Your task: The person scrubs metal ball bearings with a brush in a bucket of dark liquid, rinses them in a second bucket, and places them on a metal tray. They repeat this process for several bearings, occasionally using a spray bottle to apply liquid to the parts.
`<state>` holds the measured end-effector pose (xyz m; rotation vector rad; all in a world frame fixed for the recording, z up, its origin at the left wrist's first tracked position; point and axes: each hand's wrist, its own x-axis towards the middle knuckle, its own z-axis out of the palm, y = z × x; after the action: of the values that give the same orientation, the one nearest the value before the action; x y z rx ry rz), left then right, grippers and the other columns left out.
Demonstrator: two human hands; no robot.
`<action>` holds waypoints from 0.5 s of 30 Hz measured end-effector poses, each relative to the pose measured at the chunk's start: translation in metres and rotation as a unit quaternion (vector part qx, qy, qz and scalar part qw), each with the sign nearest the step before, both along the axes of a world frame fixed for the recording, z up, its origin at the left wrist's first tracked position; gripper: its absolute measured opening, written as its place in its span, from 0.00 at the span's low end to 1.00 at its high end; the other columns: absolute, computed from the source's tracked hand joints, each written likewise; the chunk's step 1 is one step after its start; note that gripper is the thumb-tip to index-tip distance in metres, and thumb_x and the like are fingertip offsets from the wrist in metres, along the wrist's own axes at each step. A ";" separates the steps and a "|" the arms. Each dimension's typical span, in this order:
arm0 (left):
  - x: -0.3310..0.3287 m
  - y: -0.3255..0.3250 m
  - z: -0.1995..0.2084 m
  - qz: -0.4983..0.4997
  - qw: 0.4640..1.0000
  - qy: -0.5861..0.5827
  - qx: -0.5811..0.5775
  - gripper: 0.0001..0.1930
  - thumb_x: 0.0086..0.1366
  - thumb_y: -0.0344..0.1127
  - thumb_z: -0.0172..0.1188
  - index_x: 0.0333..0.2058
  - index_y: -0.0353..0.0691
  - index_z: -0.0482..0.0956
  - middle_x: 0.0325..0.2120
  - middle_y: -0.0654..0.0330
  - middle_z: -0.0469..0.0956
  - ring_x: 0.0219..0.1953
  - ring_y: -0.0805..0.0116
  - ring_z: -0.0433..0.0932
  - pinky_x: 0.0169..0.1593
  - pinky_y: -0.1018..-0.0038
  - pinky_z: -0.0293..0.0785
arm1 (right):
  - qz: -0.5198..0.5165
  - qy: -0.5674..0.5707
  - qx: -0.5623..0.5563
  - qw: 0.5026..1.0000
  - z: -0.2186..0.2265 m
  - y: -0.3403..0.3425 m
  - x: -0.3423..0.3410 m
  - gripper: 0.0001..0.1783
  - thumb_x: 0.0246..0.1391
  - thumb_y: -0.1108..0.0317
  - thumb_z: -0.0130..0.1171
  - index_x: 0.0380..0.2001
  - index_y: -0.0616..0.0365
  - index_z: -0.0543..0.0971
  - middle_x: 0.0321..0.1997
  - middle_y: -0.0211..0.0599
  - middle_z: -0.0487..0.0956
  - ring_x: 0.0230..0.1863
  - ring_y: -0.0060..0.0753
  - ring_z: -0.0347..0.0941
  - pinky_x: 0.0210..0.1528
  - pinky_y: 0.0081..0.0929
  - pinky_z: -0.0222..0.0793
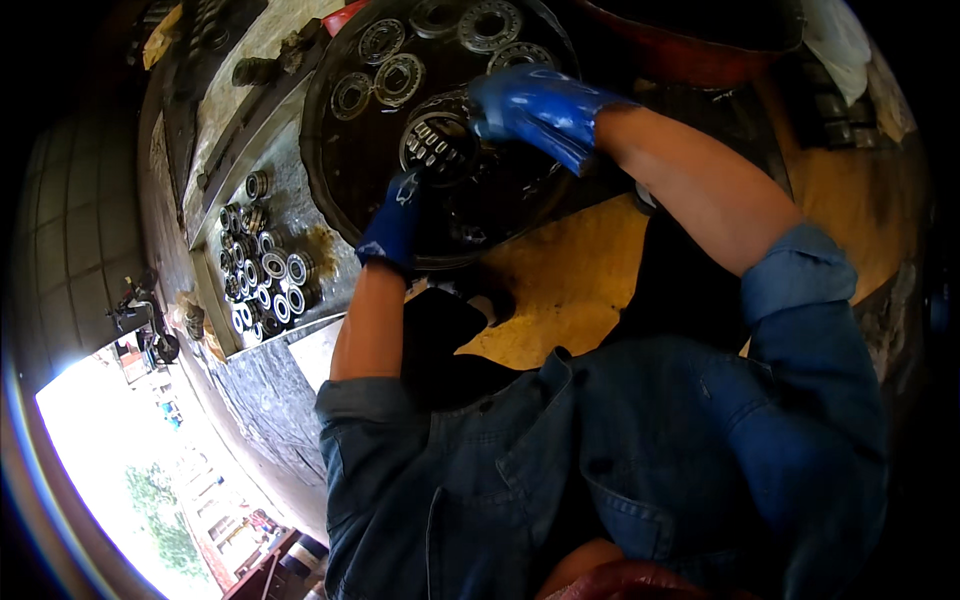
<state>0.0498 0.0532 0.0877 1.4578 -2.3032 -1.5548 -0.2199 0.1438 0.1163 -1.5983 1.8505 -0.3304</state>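
A roller bearing with a row of shiny rollers showing is tilted over a round dark pan. My left hand, in a dark blue glove, grips its lower edge with the fingers closed. At the bearing's upper right is my right hand in a wet, bright blue glove. Its fingers curl downward, and whatever they hold is hidden beneath the glove. Several bearing rings lie along the pan's far side, among them a large ring and a smaller ring.
Left of the pan, a metal tray carries a cluster of small bearings. A red basin stands at the far right, with a pale plastic bag beside it. Yellowish board lies below the pan, near my knees.
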 end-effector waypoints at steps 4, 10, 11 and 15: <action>0.028 0.012 0.022 -0.056 0.990 -0.005 -0.131 0.19 0.78 0.41 0.41 0.58 0.38 0.72 0.55 0.47 0.76 0.55 0.58 0.76 0.57 0.72 0.70 | -0.029 -0.092 -0.052 0.994 -0.012 -0.012 0.014 0.37 0.60 0.36 0.55 0.57 0.60 0.75 0.54 0.53 0.80 0.54 0.54 0.78 0.57 0.48 0.74; 0.008 0.017 0.006 -0.073 0.997 0.037 0.002 0.15 0.73 0.37 0.50 0.52 0.35 0.74 0.39 0.56 0.81 0.39 0.65 0.80 0.44 0.70 0.77 | -0.038 -0.187 -0.044 0.981 -0.019 -0.026 0.024 0.42 0.60 0.30 0.52 0.58 0.58 0.75 0.54 0.51 0.79 0.56 0.49 0.76 0.60 0.44 0.73; 0.003 0.024 0.011 0.135 0.962 0.091 0.217 0.14 0.72 0.34 0.52 0.51 0.34 0.75 0.37 0.57 0.81 0.37 0.68 0.79 0.42 0.73 0.77 | -0.021 -0.207 -0.050 0.977 -0.033 -0.031 0.034 0.40 0.61 0.32 0.51 0.58 0.58 0.75 0.54 0.50 0.80 0.56 0.47 0.77 0.59 0.43 0.73; 0.019 0.026 -0.001 0.069 0.977 0.157 0.125 0.14 0.74 0.34 0.45 0.45 0.35 0.79 0.31 0.58 0.81 0.29 0.70 0.79 0.35 0.73 0.77 | -0.039 -0.171 -0.071 0.982 -0.032 -0.028 0.047 0.34 0.63 0.41 0.57 0.58 0.60 0.74 0.47 0.44 0.83 0.50 0.38 0.80 0.57 0.37 0.75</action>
<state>0.0685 0.0792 0.0868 1.2664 -1.8493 -1.9265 -0.1726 0.1153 0.0847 -1.4546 1.6540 -0.7397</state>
